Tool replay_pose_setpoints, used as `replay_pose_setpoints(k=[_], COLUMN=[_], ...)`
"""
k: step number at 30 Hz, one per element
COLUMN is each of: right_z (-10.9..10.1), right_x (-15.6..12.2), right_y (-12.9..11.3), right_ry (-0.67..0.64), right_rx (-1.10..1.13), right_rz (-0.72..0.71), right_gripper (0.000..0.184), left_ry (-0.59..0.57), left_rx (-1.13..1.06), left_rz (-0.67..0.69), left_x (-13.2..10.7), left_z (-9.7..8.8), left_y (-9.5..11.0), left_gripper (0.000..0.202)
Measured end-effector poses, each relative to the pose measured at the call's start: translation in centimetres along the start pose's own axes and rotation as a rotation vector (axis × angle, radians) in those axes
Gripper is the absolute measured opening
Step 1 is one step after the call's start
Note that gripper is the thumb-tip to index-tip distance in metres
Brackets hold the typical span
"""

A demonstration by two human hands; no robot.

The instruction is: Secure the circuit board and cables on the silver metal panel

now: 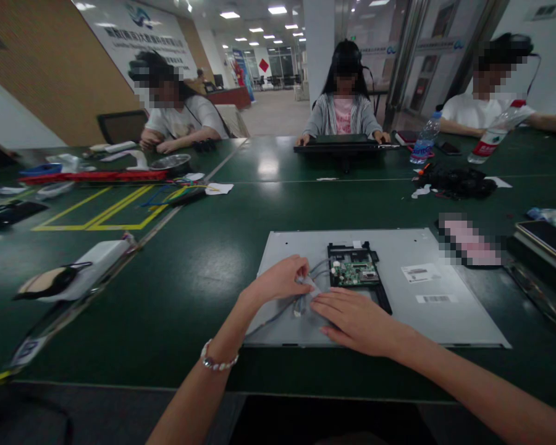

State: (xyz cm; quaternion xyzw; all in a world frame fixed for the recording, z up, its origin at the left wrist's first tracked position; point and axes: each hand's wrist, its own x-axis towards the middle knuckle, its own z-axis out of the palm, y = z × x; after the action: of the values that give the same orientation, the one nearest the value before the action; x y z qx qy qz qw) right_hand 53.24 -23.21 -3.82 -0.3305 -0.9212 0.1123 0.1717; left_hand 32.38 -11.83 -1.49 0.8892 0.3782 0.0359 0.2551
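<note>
While pinching a whitish strip (311, 287) between the closed fingertips of the left hand (280, 279), resting the right hand (359, 315) palm-down at the panel (403, 247), fingers outstretched to the strip; can't tell if gripping. As for the panel, lying flat on the green table (204, 247) near its front edge: pale grey, rectangular, with black bracket (384, 300), green circuit board (356, 274), white labels (419, 273) at right, grey cables (277, 315) at the hands. Only a narrow green band in front. Wide stretch leftward to a white object (92, 266); behind, likewise to a dark screen (346, 147). Tighter at right: pinkish pixelated item (472, 241) just beside the far corner.
</note>
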Motion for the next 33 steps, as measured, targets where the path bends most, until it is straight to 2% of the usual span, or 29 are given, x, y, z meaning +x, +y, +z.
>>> replay_pose_setpoints(k=[5, 8, 10, 12, 15, 19, 23, 25, 27, 29, 31, 33], right_z=[-0.3, -1.2, -2.2, -3.3, -5.0, -6.3, -6.5, -6.4, -6.1, -5.9, -5.6, -5.5], right_x=[-0.5, -0.8, -1.2, -1.7, -3.3, -6.7, -9.8, -10.6, -10.8, -10.8, -10.6, -10.5], right_y=[0.2, 0.6, 1.4, 2.8, 6.0, 11.1, 14.5, 15.2, 15.5, 15.4, 15.4, 15.4], right_ry=[0.033, 0.113, 0.173, 0.216, 0.279, 0.266, 0.163, 0.122, 0.081, 0.041, 0.014, 0.014], right_rx=[-0.003, -0.029, -0.055, -0.086, -0.191, -0.324, -0.322, -0.302, -0.286, -0.274, -0.266, -0.267], right_rz=[-0.039, -0.041, 0.009, 0.120, 0.391, 0.772, 0.951, 0.995, 1.018, 1.032, 1.035, 1.030], right_gripper=[0.037, 0.035, 0.035, 0.037, 0.041, 0.048, 0.052, 0.054, 0.055, 0.055, 0.054, 0.053], left_ry=[0.012, 0.017, 0.015, 0.029, 0.078, 0.223, 0.451, 0.504, 0.470, 0.368, 0.270, 0.226], left_rx=[-0.005, 0.000, 0.009, 0.014, 0.002, -0.037, 0.060, 0.148, 0.203, 0.217, 0.218, 0.221], left_rz=[0.003, -0.007, -0.019, -0.018, -0.010, -0.056, -0.164, -0.263, -0.360, -0.430, -0.458, -0.462], left_x=[-0.1, -0.2, -0.3, -0.5, -0.6, -0.7, -0.5, -0.5, -0.5, -0.7, -0.8, -0.9], left_z=[0.0, -0.2, -0.3, -0.5, -0.9, -1.7, -1.7, -1.5, -1.3, -1.2, -1.1, -0.8], left_y=[0.0, 0.2, 0.4, 0.8, 1.2, 1.0, -0.4, -1.0, -1.3, -1.1, -0.7, -0.4], left_gripper=[0.025, 0.024, 0.022, 0.022, 0.024, 0.028, 0.025, 0.026, 0.033, 0.041, 0.046, 0.048])
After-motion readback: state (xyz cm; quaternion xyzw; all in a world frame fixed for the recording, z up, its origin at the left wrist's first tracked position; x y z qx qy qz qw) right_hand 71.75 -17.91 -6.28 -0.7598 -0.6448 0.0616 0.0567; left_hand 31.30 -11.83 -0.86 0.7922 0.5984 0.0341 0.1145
